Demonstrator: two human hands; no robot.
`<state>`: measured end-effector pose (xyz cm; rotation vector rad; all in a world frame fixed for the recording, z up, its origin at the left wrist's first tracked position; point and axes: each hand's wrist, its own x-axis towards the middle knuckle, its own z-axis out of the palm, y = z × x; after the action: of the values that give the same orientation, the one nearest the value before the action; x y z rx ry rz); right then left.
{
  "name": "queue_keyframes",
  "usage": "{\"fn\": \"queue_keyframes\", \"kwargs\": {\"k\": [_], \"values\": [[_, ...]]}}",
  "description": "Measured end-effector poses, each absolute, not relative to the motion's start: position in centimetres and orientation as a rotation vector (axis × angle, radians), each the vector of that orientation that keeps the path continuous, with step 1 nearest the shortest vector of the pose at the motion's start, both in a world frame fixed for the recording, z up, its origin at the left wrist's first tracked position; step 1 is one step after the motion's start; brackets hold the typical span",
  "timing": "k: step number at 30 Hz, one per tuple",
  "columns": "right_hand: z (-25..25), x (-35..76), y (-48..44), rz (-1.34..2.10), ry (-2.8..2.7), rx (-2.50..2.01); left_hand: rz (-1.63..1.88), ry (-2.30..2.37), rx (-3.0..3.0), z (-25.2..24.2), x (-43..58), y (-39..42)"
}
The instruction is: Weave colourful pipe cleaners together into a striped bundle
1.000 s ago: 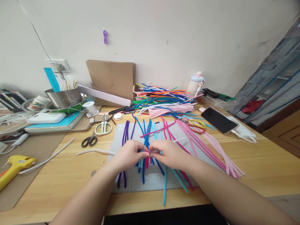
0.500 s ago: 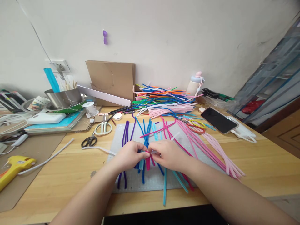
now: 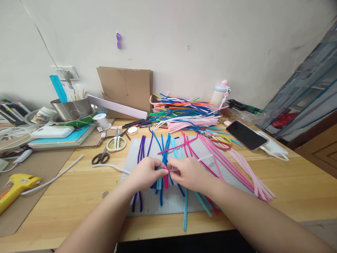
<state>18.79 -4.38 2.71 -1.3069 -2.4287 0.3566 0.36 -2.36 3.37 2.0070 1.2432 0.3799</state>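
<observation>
Over the grey cutting mat (image 3: 168,208), my left hand (image 3: 146,173) is closed, thumb against forefinger, on pink pipe cleaners (image 3: 166,182). Light blue pipe cleaners (image 3: 159,183) hang beside the pink ones, below my fingers. Close against it, my right hand (image 3: 190,173) pinches a white pipe cleaner (image 3: 206,157), whose end sticks out past my knuckles. A white strand (image 3: 112,166) also runs out left from behind my left hand; whether it is the same piece is hidden. Blue pipe cleaners (image 3: 165,149) and purple pipe cleaners (image 3: 142,147) lie on the mat around my hands.
White-handled scissors (image 3: 116,143) and black-handled scissors (image 3: 101,157) lie left of the mat. A yellow glue gun (image 3: 21,186) is at far left. Mixed pipe cleaners (image 3: 186,112) are heaped at the back. A phone (image 3: 246,135) and pink pipe cleaners (image 3: 244,172) lie right.
The free end of the white pipe cleaner by my right hand has swung right and lower. Both hands stay almost in place, still pinching. The view has shifted very slightly.
</observation>
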Motion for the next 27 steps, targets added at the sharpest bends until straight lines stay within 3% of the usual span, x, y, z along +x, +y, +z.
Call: {"fn": "queue_keyframes", "kwargs": {"k": [5, 15, 27], "values": [[2.2, 18.4, -4.8, 0.326, -2.246, -1.385, 0.435, 1.208, 1.914, 3.4, 0.4, -2.3], [1.8, 17.8, -3.4, 1.487, -1.580, -1.322, 0.612, 1.292, 2.357, 3.8, 0.8, -2.4], [2.3, 18.4, -3.3, 1.857, -1.218, -1.136, 0.517, 1.225, 1.924, 3.7, 0.1, -2.0]]}}
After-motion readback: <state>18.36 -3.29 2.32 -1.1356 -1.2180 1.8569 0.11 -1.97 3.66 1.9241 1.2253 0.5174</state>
